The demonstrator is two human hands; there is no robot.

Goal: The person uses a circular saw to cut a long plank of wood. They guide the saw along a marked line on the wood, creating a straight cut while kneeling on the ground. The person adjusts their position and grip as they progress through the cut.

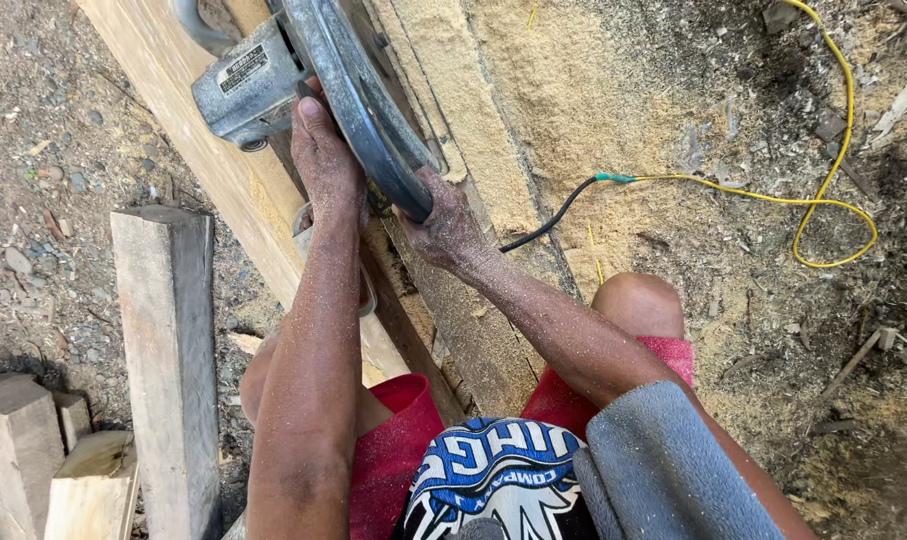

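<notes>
A grey circular saw [273,80] rests on long wooden planks [203,150] that run from the top left toward me. My left hand [325,160] lies against the saw's motor housing and blade guard [363,110]. On the lower edge of that curved metal guard, my right hand [443,225] is closed. Both forearms are dusted with sawdust. The blade itself is hidden by the guard.
A yellow cable [823,190] joined to a black cord [553,215] loops over the sawdust-covered ground at the right. A grey plank [168,360] and several wood offcuts [33,450] lie at the lower left on gravel. My knees in red shorts straddle the planks.
</notes>
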